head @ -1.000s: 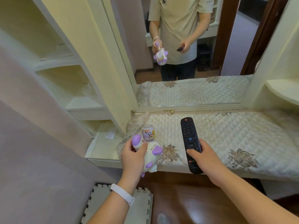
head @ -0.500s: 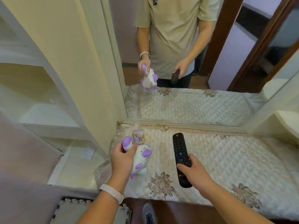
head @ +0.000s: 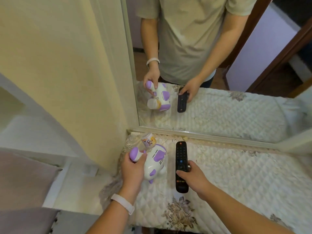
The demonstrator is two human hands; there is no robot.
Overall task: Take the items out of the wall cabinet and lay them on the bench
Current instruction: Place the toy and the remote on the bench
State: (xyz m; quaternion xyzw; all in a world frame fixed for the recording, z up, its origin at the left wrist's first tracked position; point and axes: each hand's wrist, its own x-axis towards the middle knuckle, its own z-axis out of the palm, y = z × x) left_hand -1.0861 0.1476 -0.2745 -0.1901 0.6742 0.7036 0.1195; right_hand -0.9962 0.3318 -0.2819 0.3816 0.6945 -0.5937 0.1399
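Over the left end of the bench [head: 236,174], which is covered with a quilted cream cloth with brown flower patches, both hands are holding things. The left hand [head: 133,168] is closed around a white and purple toy [head: 154,162]; the fingers wrap one purple-tipped limb of it, and the body of the toy hangs to the right of the palm, low over the cloth. I cannot tell if the toy touches the cloth or not. A small can [head: 148,141] with a printed label shows just above the toy, tilted, near the corner where the mirror frame meets the cream side panel; whether the same hand holds it or it lies on the bench is not clear. A white band [head: 123,204] is on the left wrist. The right hand [head: 194,178] grasps a black remote control [head: 181,166] at its lower half, thumb on the left edge and fingers on the right edge, with the red button end pointing to the mirror [head: 219,107]. The remote is just beside the toy, not touching it. The mirror behind the bench repeats both hands, the toy and the remote.
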